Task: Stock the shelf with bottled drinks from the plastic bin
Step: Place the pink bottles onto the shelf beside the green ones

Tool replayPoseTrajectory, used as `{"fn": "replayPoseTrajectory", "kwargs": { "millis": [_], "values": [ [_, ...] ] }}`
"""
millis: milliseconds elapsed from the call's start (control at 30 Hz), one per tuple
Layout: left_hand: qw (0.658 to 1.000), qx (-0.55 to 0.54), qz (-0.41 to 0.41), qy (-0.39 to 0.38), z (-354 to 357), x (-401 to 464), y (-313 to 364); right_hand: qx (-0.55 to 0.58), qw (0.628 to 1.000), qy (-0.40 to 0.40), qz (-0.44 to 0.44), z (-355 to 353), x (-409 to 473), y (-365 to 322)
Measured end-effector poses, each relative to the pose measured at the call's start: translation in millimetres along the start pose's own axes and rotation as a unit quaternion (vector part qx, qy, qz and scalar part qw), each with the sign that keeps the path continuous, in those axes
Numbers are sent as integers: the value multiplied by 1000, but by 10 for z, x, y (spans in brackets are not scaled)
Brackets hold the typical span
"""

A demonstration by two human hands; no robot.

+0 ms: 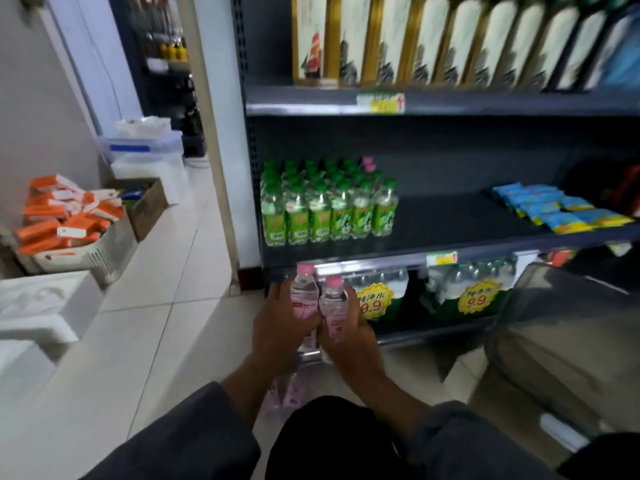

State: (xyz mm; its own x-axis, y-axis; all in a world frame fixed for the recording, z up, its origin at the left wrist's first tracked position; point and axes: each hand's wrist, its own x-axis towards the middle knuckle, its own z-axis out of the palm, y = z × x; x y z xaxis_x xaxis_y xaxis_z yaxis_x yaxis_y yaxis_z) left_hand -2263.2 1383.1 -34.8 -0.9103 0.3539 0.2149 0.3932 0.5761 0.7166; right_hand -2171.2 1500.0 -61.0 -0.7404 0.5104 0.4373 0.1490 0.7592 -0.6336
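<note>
My left hand (277, 327) grips a clear pink-capped, pink-labelled bottle (304, 292) held upright. My right hand (346, 332) grips a second pink-capped bottle (333, 303) right beside it, the two bottles touching. Both hands are low, in front of the bottom shelf level. More pink-labelled bottles (294, 393) lie blurred below my hands. On the middle shelf (450, 233), green-capped, green-labelled bottles (325, 209) stand in rows at the left, with pink caps (369, 164) behind them. A clear plastic bin (554, 341) stands at the right on the floor.
Blue snack packets (554, 209) lie at the right of the middle shelf. Tall boxed goods (450, 39) fill the top shelf. Water packs with yellow 9.9 tags (478, 299) sit on the bottom shelf. A crate of orange boxes (69, 216) and white containers line the left wall.
</note>
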Motion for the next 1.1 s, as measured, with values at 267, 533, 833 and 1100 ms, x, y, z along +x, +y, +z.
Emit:
{"fn": "replayPoseTrajectory", "kwargs": {
  "millis": [267,533,833,1100],
  "values": [
    [994,-1,108,23,-149,270,1181,-21,999,23,-9,-1087,528,-45],
    [991,-7,129,20,175,647,1819,-16,999,11,33,-1532,1060,349],
    [987,-29,145,-67,1050,1787,2315,51,996,51,60,-1634,2082,1231],
    [988,6,140,-64,1750,2749,2718,72,989,81,98,-1490,2816,1890]
  ]
}}
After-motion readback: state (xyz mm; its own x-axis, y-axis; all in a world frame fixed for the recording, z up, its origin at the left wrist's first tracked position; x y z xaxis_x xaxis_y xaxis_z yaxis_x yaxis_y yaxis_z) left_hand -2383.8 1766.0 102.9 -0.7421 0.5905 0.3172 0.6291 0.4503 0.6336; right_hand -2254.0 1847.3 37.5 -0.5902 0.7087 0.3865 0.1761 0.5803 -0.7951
